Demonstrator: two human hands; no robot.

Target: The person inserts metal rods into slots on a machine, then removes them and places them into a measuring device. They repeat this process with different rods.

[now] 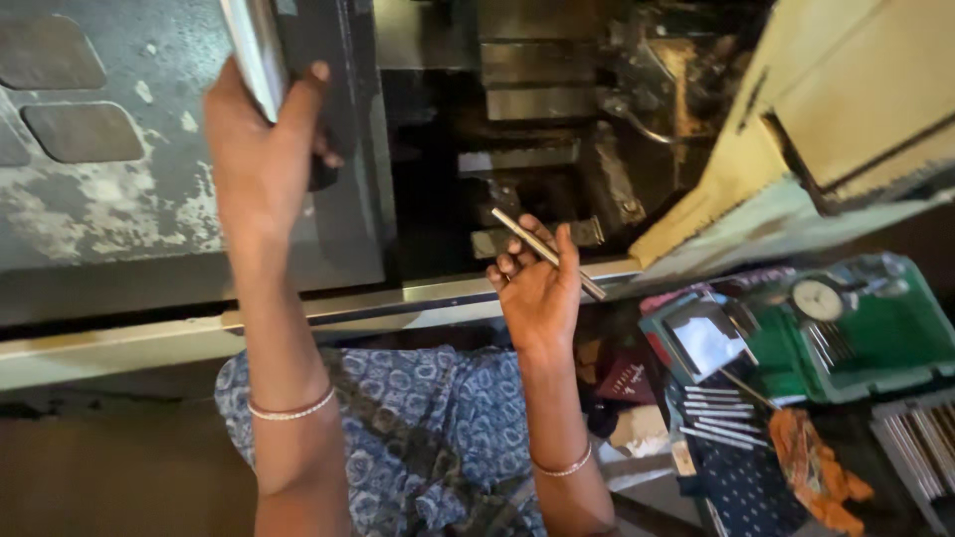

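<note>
Nearest the camera: blue patterned cloth of the person's garment (438,428), low centre, with both forearms rising out of it. Thin bead bracelet (290,410) on the left wrist, a second like it on the right.

Left hand (261,149) raised high at upper left, fingers and thumb closed around the long polished metal bar handle (255,50) of the grey, paint-chipped sliding machine door (109,189). Grip looks firm; the bar runs up out of frame.

Right hand (537,288) at centre, palm up, fingers loosely curled. It holds a thin straight metal rod (547,253) lying slantwise across the fingers, one end up-left, the other down-right past the heel of the thumb. The rod sits just in front of the dark open machine chamber (537,139), above the bright metal sill (438,293) along its lower edge. Inside the chamber: stepped steel blocks and fittings, detail murky.

Right of the chamber, a cream-coloured machine housing panel (856,99), tilted in view.

Lower right, on the cluttered counter (647,467): a green plastic tray (885,348) holding a round dial gauge (818,298); a row of short silver rods (718,416) laid side by side near it; a crumpled orange rag (816,467) just beside them. More rods at far right edge, partly cut off.
</note>
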